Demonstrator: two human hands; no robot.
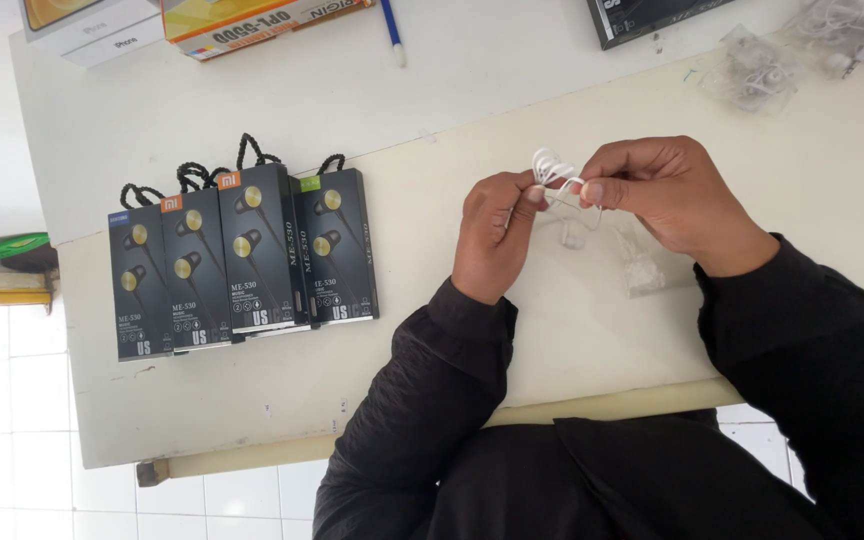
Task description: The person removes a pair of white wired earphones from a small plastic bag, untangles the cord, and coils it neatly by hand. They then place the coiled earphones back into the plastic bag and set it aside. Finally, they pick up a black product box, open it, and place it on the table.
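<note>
My left hand (492,235) and my right hand (667,195) meet above the white table (352,120), both pinching a coiled white earphone cable (552,168). Loops of the cable stick up between my fingertips, and an earbud (572,240) hangs just below them. Both arms wear black sleeves. A small clear plastic bag (642,268) lies on the table under my right wrist.
Several black earphone boxes (242,260) with braided hang loops lie side by side at the left. Clear bags of white earphones (757,70) sit at the far right. Boxes (242,22), a pen (393,30) and a dark box (642,15) line the far edge.
</note>
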